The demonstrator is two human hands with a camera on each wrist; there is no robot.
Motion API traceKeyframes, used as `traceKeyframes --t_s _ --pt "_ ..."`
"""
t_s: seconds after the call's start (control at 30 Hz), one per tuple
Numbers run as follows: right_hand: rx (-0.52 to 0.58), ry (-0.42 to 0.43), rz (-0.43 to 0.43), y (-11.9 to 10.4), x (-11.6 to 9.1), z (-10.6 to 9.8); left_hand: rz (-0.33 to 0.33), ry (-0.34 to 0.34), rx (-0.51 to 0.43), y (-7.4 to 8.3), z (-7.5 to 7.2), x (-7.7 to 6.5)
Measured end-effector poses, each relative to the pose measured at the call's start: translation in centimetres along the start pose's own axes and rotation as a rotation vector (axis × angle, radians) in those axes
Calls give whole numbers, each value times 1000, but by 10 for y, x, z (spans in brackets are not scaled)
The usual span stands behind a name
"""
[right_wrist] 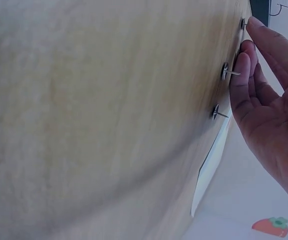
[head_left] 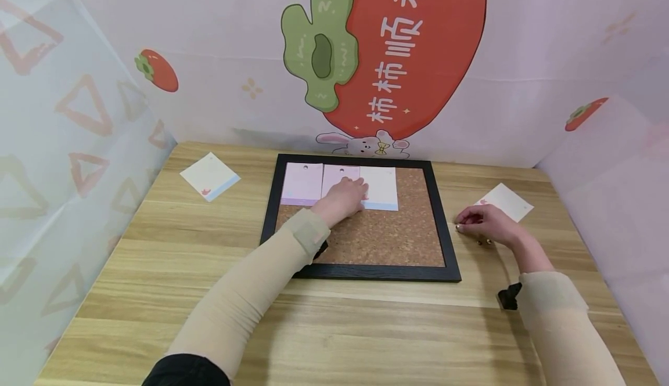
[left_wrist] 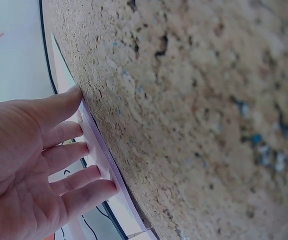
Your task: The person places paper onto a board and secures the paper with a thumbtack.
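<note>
My left hand (head_left: 342, 199) rests on paper cards laid on a cork board (head_left: 366, 238). Its straight fingers touch a pink card (head_left: 330, 178) and reach the edge of a white card (head_left: 380, 186) with a blue strip. Another pink card (head_left: 302, 184) lies left of these. Right of the board, my right hand (head_left: 491, 223) is low over the table, fingers bent and apart from the thumb. At its fingertips is a thumbtack (right_wrist: 243, 23), which it does not visibly hold. Two more thumbtacks, one nearer the fingers (right_wrist: 241, 65), stand point up beside them.
A black frame (head_left: 450, 252) borders the cork board. One loose white card (head_left: 210, 176) lies at the table's back left, another (head_left: 506, 200) just behind my right hand. Printed cloth walls (head_left: 230, 107) close in the wooden table (head_left: 366, 328) at back and sides.
</note>
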State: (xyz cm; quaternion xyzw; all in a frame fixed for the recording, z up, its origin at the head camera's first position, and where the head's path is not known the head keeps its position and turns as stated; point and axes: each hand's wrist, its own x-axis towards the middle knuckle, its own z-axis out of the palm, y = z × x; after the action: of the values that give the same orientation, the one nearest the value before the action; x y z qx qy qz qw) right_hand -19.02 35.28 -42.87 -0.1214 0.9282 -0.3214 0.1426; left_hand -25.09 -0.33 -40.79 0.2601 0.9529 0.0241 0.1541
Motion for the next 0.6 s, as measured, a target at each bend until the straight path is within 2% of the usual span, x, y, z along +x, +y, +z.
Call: traceKeyframes --t_s 0.27,0.43,0.6 --pt "-11 0 15 -4 1 1 -13 -5 -8 -1 1 1" --pt "-17 29 -16 -6 0 2 -11 -2 -14 -1 1 0" --pt "-45 40 4 -5 1 4 -2 -1 -17 0 1 0"
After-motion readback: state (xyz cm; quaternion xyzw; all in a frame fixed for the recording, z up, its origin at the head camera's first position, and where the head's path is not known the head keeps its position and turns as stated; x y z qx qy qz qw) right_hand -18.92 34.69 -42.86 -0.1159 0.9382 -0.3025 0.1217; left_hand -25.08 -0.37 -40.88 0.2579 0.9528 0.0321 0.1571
